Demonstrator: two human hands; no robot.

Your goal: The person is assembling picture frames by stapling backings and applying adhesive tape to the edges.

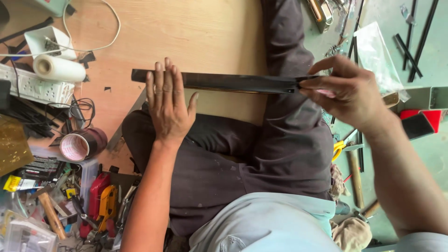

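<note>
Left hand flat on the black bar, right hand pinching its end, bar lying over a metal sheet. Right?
Not quite. The head view shows the black bar over a wooden board, not a metal sheet. The rest holds: the left hand lies flat on the bar and the right hand pinches its end.

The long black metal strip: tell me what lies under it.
Under the black metal strip show a wooden board and the person's dark trouser leg. The left hand lies flat over its left part, the right hand pinches its right end; both hide what is beneath there.
</note>
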